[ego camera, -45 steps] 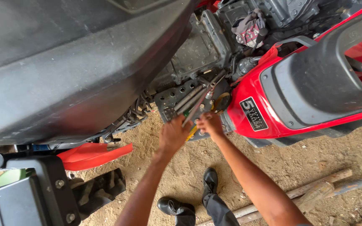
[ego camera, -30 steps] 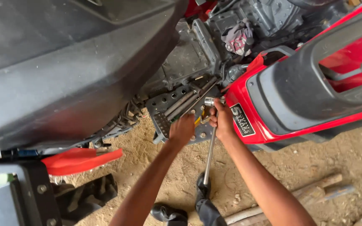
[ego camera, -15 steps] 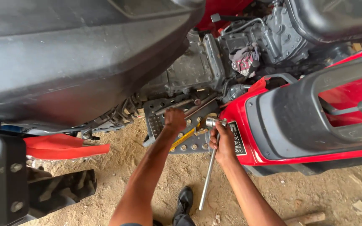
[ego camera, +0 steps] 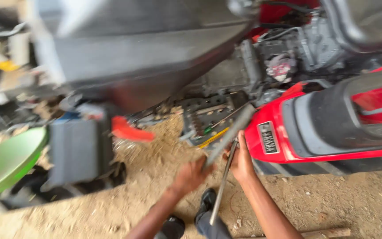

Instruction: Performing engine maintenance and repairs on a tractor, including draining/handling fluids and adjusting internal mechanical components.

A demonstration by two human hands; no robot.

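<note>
My left hand (ego camera: 192, 174) is closed around the lower end of a flat grey bar (ego camera: 231, 132) that slants up toward the grey footrest plate (ego camera: 204, 116) of the motorcycle. Just right of it, my right hand (ego camera: 242, 161) grips the top of a long thin metal wrench handle (ego camera: 219, 190), which hangs down toward my shoe. Both hands sit right beside the red side panel (ego camera: 273, 141) of the bike. The picture is blurred by motion, so the finger grip is hard to read in detail.
A big black body panel (ego camera: 147, 48) overhangs the upper left. A grey box (ego camera: 77, 149), an orange-red plastic piece (ego camera: 131, 131) and a green curved part (ego camera: 7, 161) lie at the left on sandy ground. Engine parts (ego camera: 288, 53) fill the upper right. A wooden stick (ego camera: 323, 233) lies at the bottom.
My left hand has dropped away from the footrest plate and now holds the grey bar. My right hand stays on the wrench handle. The view has swung left and blurred.
</note>
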